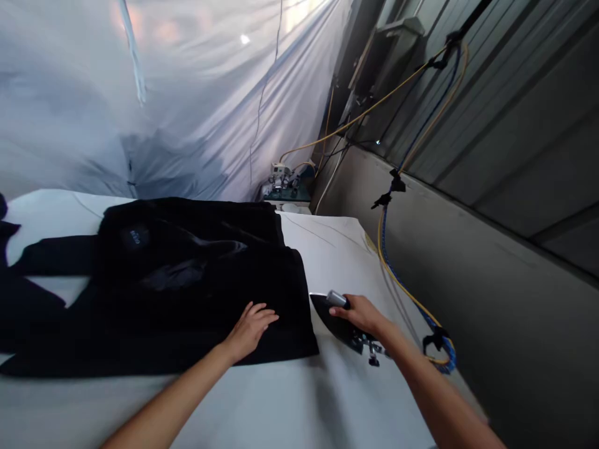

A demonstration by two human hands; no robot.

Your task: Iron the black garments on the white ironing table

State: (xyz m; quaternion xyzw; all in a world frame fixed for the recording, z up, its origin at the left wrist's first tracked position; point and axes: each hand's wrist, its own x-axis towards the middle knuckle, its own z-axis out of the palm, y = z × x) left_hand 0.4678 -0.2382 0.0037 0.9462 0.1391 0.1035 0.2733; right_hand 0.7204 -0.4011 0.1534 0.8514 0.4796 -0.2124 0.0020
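A black garment (187, 312) with a small label and a shiny lining lies spread over the white table. My left hand (251, 330) rests flat on its right part, fingers stretched out. My right hand (360, 313) is wrapped around the handle of a dark steam iron (334, 324). The iron's pointed tip is just beside the garment's right edge, over the white surface. Metal fittings show at the iron's back, partly behind my right forearm.
Blue and yellow hoses (384, 240) hang from above along the right wall and loop down near the iron. The white table (262, 405) runs beneath everything. Behind it stand a sewing machine (283, 178) and a hanging whitish sheet (196, 112). A grey wall (491, 299) borders the right side.
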